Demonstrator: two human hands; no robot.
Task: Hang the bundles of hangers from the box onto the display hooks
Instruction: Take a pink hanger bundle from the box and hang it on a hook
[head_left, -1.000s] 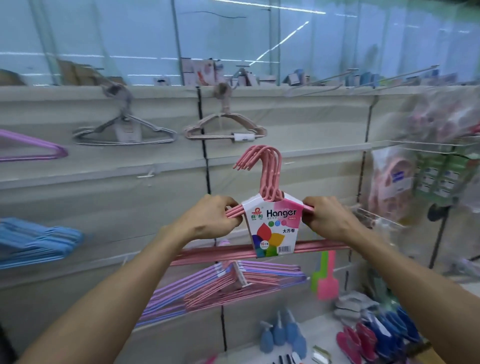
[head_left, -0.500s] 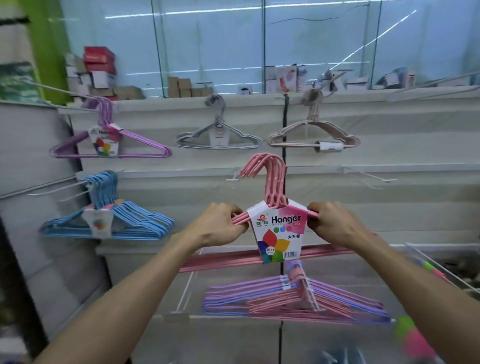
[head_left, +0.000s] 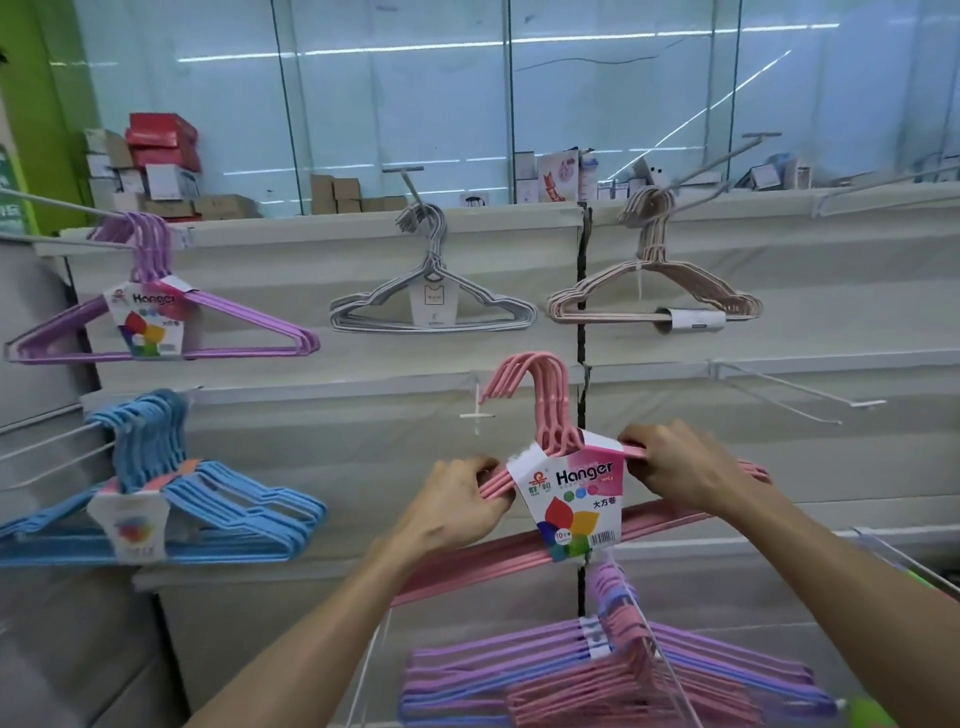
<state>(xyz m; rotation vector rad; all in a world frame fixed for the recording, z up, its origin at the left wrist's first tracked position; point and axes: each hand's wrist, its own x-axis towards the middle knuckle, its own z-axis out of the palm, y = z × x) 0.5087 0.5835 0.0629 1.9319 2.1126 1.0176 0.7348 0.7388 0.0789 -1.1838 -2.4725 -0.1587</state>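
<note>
Between the left hand (head_left: 457, 512) and right hand (head_left: 675, 470), each gripping one shoulder, the pink hanger bundle (head_left: 563, 467) is held upright, hooks facing the empty display hook (head_left: 475, 413) just up-left of the left hand, evidently to keep it level for hanging.

A: What colours hang on the wall?

B: The held bundle (head_left: 545, 405) is plain pink, and its card label (head_left: 574, 496) is white and pink with red, green, yellow and blue petals and black lettering.

A: And on the left?

B: A purple bundle (head_left: 244, 322) above, a sky-blue bundle (head_left: 234, 514) below.

A: The top middle?

B: A pale grey bundle (head_left: 467, 312) with a white tag, then a beige bundle (head_left: 691, 296) with a white sleeve.

A: At the bottom?

B: The mixed bundles (head_left: 597, 680) are pink, lilac and blue. The wall panels (head_left: 831, 291) are off-white, and a pillar (head_left: 57, 104) is bright green.
</note>
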